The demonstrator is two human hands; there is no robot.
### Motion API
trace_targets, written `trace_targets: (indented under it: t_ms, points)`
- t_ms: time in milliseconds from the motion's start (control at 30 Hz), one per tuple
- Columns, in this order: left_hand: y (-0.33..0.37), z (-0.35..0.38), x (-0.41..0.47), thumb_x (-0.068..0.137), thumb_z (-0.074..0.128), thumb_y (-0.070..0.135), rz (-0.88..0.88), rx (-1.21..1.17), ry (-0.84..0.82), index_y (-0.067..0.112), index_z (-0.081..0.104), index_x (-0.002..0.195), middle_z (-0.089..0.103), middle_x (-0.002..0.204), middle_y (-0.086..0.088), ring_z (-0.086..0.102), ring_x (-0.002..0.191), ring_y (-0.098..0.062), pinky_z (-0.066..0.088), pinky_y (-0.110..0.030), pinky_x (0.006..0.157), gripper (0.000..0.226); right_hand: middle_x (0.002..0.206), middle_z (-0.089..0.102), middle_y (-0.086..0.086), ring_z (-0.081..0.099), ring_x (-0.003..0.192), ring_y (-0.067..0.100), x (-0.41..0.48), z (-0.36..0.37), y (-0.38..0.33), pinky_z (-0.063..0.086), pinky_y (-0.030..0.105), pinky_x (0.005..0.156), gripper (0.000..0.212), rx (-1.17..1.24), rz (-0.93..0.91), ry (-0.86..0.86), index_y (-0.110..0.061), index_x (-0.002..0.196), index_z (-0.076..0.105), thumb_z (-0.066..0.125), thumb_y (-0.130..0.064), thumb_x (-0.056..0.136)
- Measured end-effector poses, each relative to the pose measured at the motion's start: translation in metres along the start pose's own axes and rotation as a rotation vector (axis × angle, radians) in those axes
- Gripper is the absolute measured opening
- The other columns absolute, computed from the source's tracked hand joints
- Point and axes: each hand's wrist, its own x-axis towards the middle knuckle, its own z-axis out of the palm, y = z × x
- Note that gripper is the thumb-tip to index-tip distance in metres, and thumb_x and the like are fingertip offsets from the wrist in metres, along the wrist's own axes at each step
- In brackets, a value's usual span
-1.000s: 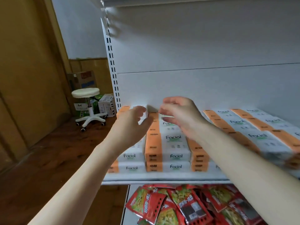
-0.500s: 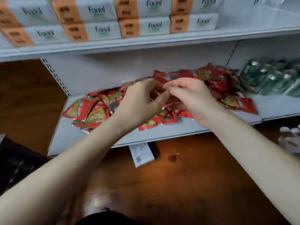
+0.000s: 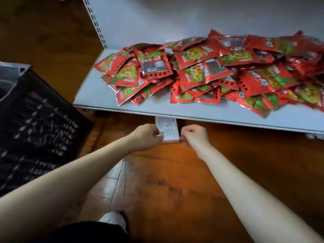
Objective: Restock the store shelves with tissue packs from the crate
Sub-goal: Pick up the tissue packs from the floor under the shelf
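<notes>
Most of the view is brown wooden floor (image 3: pixel 175 190), under and around both hands. Beyond the hands, above them in the picture, is a white shelf (image 3: pixel 98 92); its front edge runs just past the fingertips. White back panel (image 3: pixel 175 18) behind it, with a slotted upright (image 3: pixel 95 23) far out to the left of the hands.

Black slatted crate (image 3: pixel 38 123) on the floor, well out to the left of the left hand, blurred; contents can't be made out. A heap of red snack packets (image 3: pixel 201 71) lies on the shelf, loose and overlapping, beyond both hands and spreading off to the right of the right hand.

Both bare forearms reach forward and down from the lower corners. Left hand (image 3: pixel 149 136) has its fingers curled onto the left edge of the tissue pack (image 3: pixel 169 128), over the barcode. Right hand (image 3: pixel 195 135) has its fingers curled against the pack's right edge near its closer corner; thumb not visible. The hands are apart, one on each side, with the pack between them and touching both.

The tissue pack is white with small print on its upper face. It lies flat on the floor directly between the hands, its far end tucked under the shelf's front edge. Whether it is lifted at all I can't tell.

Pale shoe (image 3: pixel 112 219) on the floor, nearer the camera than the hands, below the left forearm. Dark trouser leg (image 3: pixel 84 232) at the bottom edge beside it.
</notes>
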Motion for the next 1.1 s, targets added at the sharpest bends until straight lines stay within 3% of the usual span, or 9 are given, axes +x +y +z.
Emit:
trace_targets:
  t_ms: [100,233,400,567,633,700,800,967,1100]
  points:
    - [-0.013,0.018,0.020,0.092,0.051,0.026,-0.084,-0.012,-0.021,0.004,0.055,0.119,0.059,0.120,-0.011,0.055,0.109,-0.027,0.041,-0.027,0.082,0.035,0.112,0.063,0.011,0.062,0.097,0.026,0.019,0.006,0.017,0.053,0.043,0.089,0.023,-0.089,0.061,0.041,-0.006,0.109,0.063,0.051,-0.008,0.090]
    - [-0.028,0.039,0.052,0.090,0.055,0.022,-0.201,-0.194,0.000,0.005,0.049,0.126,0.057,0.122,-0.010,0.053,0.099,-0.022,0.040,-0.026,0.077,0.040,0.127,0.056,0.010,0.055,0.109,0.024,0.042,0.017,0.033,0.047,0.035,0.095,0.034,-0.154,0.114,0.016,-0.008,0.125,0.053,0.046,-0.010,0.092]
    - [-0.040,0.063,0.084,0.086,0.062,0.015,-0.157,-0.303,-0.007,0.010,0.031,0.142,0.047,0.139,-0.012,0.049,0.123,-0.029,0.042,-0.038,0.101,0.064,0.138,0.047,0.011,0.046,0.125,0.025,0.055,0.035,0.046,0.038,0.030,0.099,0.039,-0.188,0.142,0.004,-0.007,0.136,0.042,0.040,-0.012,0.097]
    - [-0.044,0.074,0.093,0.080,0.067,0.014,-0.073,-0.164,-0.054,0.021,0.032,0.142,0.043,0.134,-0.016,0.044,0.122,-0.029,0.035,-0.028,0.100,0.072,0.130,0.055,0.007,0.051,0.117,0.021,0.058,0.044,0.048,0.039,0.024,0.088,0.035,-0.069,0.172,0.048,-0.009,0.128,0.053,0.050,-0.016,0.093]
    - [-0.046,0.075,0.090,0.076,0.068,0.013,-0.029,-0.038,-0.043,0.021,0.031,0.141,0.035,0.134,-0.016,0.043,0.120,-0.034,0.038,-0.034,0.103,0.075,0.117,0.063,0.005,0.057,0.105,0.020,0.056,0.045,0.047,0.046,0.027,0.086,0.022,0.060,0.214,0.098,-0.015,0.110,0.063,0.056,-0.019,0.089]
    - [-0.047,0.073,0.083,0.077,0.067,0.012,0.009,0.080,0.032,0.017,0.031,0.139,0.030,0.136,-0.016,0.044,0.117,-0.039,0.040,-0.042,0.102,0.072,0.097,0.066,0.002,0.061,0.095,0.022,0.050,0.048,0.043,0.052,0.035,0.088,0.005,0.189,0.257,0.121,-0.019,0.086,0.061,0.057,-0.021,0.089]
    - [-0.048,0.063,0.070,0.080,0.060,0.011,0.054,0.145,0.162,0.016,0.037,0.134,0.037,0.129,-0.015,0.047,0.110,-0.039,0.041,-0.042,0.093,0.059,0.090,0.065,0.006,0.063,0.088,0.023,0.037,0.049,0.035,0.054,0.035,0.082,0.015,0.370,0.235,0.100,-0.020,0.076,0.057,0.057,-0.023,0.091]
    - [-0.052,0.036,0.038,0.082,0.063,0.020,0.055,-0.119,0.277,0.015,0.047,0.123,0.059,0.115,-0.010,0.057,0.103,-0.031,0.048,-0.034,0.080,0.044,0.087,0.067,0.000,0.067,0.086,0.013,0.012,0.042,0.022,0.055,0.021,0.072,0.010,0.321,0.037,0.057,-0.025,0.084,0.058,0.054,-0.026,0.093]
    - [-0.053,0.006,0.005,0.082,0.067,0.028,0.033,-0.397,0.332,0.014,0.050,0.113,0.061,0.102,-0.001,0.057,0.083,-0.018,0.041,-0.018,0.056,0.038,0.082,0.066,-0.004,0.065,0.086,0.013,-0.010,0.036,0.007,0.052,0.026,0.077,0.015,0.220,-0.134,0.106,-0.026,0.078,0.059,0.055,-0.028,0.092]
